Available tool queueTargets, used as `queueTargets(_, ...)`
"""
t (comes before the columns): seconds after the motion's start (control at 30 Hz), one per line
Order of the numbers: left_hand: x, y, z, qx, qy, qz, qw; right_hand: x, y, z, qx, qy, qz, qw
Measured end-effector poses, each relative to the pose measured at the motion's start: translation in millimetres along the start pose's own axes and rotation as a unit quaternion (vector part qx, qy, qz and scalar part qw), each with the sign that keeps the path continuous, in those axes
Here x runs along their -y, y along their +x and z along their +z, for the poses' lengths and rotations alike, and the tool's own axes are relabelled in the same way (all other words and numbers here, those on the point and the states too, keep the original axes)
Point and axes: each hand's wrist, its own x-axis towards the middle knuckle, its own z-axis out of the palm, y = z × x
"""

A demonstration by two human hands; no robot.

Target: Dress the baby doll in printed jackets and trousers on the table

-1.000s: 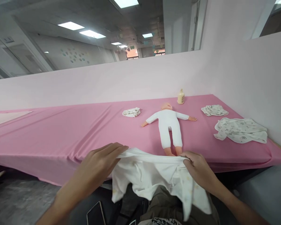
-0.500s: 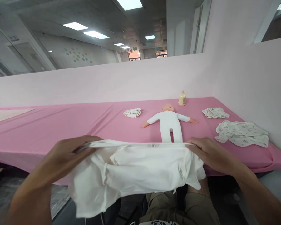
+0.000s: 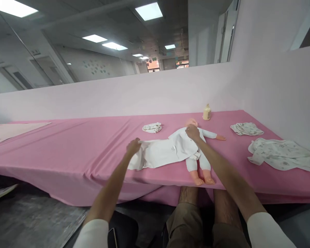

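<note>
Garment [image 3: 158,154]: white | doll suit [image 3: 204,161]: white | tablecloth [image 3: 67,148]: pink | loose cloth [image 3: 281,154]: white, greyish print | bottle [image 3: 207,113]: pale yellow

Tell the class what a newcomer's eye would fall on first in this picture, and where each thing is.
Probably the doll, lying on the pink cloth right of the picture's middle, with a white garment spread partly over it and out to the left. Next, the left hand grips the garment's left end, while the right hand is at the doll's chest.

likely infant-care practice room, baby doll [image 3: 204,161], folded cloths [image 3: 246,128], pink-draped table [image 3: 80,144]
</note>
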Motion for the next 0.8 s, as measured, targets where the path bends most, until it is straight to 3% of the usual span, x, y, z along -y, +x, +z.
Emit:
queueTargets(0.1,-25.1,-0.4,43.0,-0.035,0.01,0.01,0.999,-19.4,3.3,14.7,-0.005,-0.024,0.024,0.999)
queueTargets(0.17,-49.8,-5.4,59.5,-0.059,-0.021,0.072,0.995,-30.4,0.4,12.9,-0.004,-0.033,0.023,0.999)
queueTargets(0.33,-115.8,-23.7,76.5,-0.013,-0.14,0.246,0.959,-29.7,-20.9,1.5,0.03,-0.052,-0.002,0.998)
queueTargets(0.4,-127.5,-39.2,81.8,-0.048,-0.128,0.269,0.953,-21.6,-39.8,0.7,0.071,-0.076,-0.051,0.993)
queueTargets(0.5,-115.6,-71.9,92.0,-0.139,-0.07,0.26,0.953,-13.0,-73.4,2.7,0.108,-0.155,-0.154,0.97)
queueTargets(0.53,-105.1,-82.9,95.5,-0.137,-0.042,0.257,0.956,-12.2,-83.1,3.8,0.113,-0.189,-0.185,0.958)
queueTargets(0.63,-69.4,-105.3,102.3,-0.056,0.054,0.258,0.963,-14.1,-99.7,8.2,0.124,-0.281,-0.253,0.917)
queueTargets(0.7,-52.1,-108.5,102.8,-0.023,0.097,0.269,0.958,-16.1,-100.2,12.2,0.128,-0.324,-0.285,0.893)
queueTargets(0.8,-40.9,-102.6,97.3,-0.017,0.116,0.313,0.942,-17.9,-92.8,17.6,0.13,-0.349,-0.311,0.874)
